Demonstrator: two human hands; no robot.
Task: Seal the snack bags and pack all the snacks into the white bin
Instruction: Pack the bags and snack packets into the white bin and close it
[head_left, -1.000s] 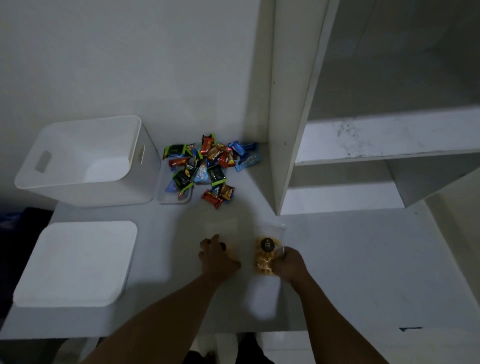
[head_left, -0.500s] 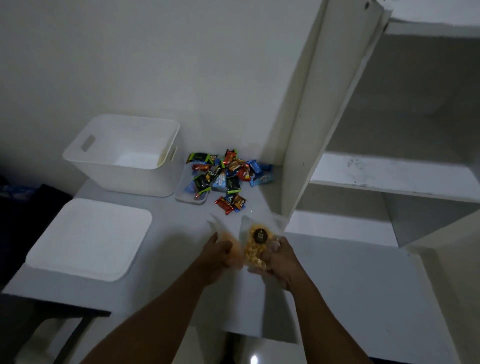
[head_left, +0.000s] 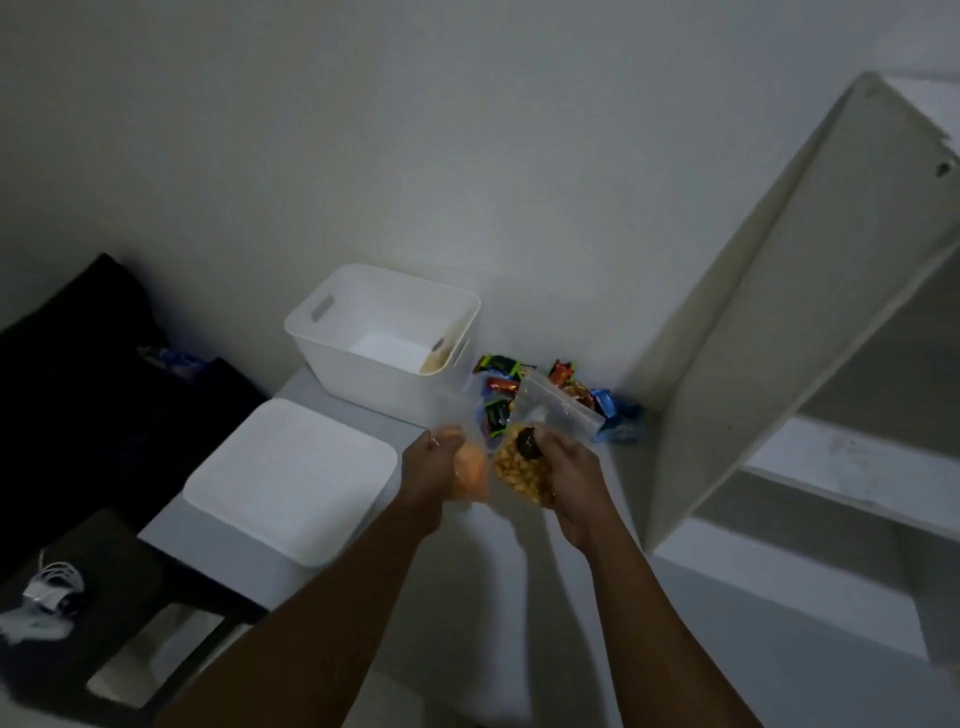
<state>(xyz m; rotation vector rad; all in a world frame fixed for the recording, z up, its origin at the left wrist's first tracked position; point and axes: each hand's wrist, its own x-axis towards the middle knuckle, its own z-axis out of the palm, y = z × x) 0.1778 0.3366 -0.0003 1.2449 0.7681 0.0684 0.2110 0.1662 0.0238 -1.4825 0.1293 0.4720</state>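
I hold two clear snack bags above the table, one in each hand. My left hand (head_left: 434, 470) grips a blurred bag of orange snacks (head_left: 470, 470). My right hand (head_left: 574, 475) grips a zip bag of yellow snacks (head_left: 519, 475) with a dark round label; its clear top stands up and tilts right. The white bin (head_left: 384, 338) stands beyond my hands against the wall, and a small pale item leans inside its right end. A pile of small coloured wrapped snacks (head_left: 587, 397) lies right of the bin, partly hidden by the bags.
A white lid (head_left: 291, 475) lies flat on the table left of my hands. A white shelf unit (head_left: 779, 332) rises on the right. Dark furniture (head_left: 78, 384) stands left of the table, with a white cable (head_left: 49, 590) on a low black surface.
Both hands lifted the two bags off the table and raised them in front of the snack pile. My head tipped up and turned left, so the bin now sits near centre.
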